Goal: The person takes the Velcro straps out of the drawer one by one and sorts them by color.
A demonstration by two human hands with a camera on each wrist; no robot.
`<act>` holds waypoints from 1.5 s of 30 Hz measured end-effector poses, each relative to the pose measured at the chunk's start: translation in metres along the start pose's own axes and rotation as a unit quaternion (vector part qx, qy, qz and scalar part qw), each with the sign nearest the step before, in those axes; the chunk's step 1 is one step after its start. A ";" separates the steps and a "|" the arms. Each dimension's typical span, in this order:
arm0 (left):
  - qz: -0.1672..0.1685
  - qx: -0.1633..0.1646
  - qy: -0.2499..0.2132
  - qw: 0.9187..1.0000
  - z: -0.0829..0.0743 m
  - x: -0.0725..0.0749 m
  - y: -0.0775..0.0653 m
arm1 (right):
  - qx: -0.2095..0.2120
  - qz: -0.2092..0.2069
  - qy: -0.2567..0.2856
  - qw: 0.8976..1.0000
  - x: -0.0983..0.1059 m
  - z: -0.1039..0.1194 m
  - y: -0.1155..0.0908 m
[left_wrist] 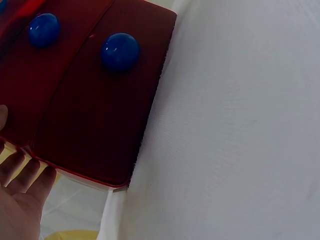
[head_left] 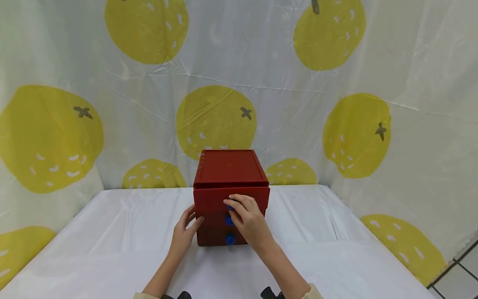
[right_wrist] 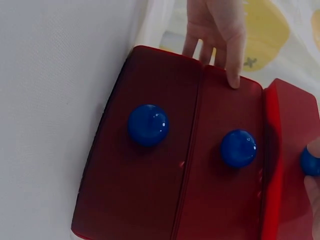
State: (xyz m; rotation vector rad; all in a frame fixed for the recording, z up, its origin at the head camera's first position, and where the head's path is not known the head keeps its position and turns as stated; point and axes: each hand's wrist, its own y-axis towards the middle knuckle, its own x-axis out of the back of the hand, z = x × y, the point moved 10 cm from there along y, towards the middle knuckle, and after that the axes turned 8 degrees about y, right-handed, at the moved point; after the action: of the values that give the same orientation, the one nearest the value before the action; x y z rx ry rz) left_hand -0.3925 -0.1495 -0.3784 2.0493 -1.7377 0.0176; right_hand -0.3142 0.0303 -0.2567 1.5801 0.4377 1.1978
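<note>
A small red drawer box (head_left: 229, 166) with three stacked drawers stands on the table. My right hand (head_left: 253, 222) pinches the blue knob (right_wrist: 309, 163) of the top drawer between thumb and fingers. That top drawer (head_left: 210, 199) juts out a little past the two below it. At the box's left side, my left hand (head_left: 183, 233) holds it, thumb on the front of the middle drawer and fingers along the side wall. The middle knob (right_wrist: 238, 148) and the bottom knob (right_wrist: 148, 125), both round and blue, are untouched. What the drawers contain is hidden.
A white cloth (head_left: 142, 232) covers the table. Behind it hangs a pale curtain (head_left: 284, 104) printed with big yellow fruit. Floor tiles (head_left: 457, 278) show at the lower right, past the table's edge.
</note>
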 end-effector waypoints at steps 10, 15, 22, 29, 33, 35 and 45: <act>-0.009 0.006 0.006 1.000 0.004 0.002 -0.002 | 0.016 0.014 -0.013 1.000 0.003 0.007 0.001; -0.007 0.004 0.009 1.000 0.002 0.003 0.000 | 0.024 0.021 -0.012 0.999 0.006 0.008 0.003; -0.007 0.005 -0.012 1.000 0.002 0.005 0.003 | 0.031 0.033 -0.011 0.999 0.007 0.009 0.006; -0.007 0.010 -0.014 1.000 0.005 0.006 0.003 | 0.017 0.052 -0.007 0.998 0.007 0.011 0.008; -0.014 0.009 -0.015 1.000 0.005 0.007 0.003 | 0.014 0.058 -0.003 0.998 0.007 0.012 0.007; -0.015 0.010 -0.015 1.000 0.006 0.007 0.003 | 0.010 0.062 0.000 0.998 0.007 0.012 0.007; -0.016 0.010 -0.014 1.000 0.007 0.006 0.003 | -0.020 0.097 0.005 0.995 0.006 0.010 0.007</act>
State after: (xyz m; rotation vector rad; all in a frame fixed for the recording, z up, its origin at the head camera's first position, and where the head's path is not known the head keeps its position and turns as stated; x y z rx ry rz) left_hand -0.3957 -0.1580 -0.3823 2.1009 -1.7270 -0.0044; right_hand -0.3050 0.0270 -0.2477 1.6104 0.2707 1.3536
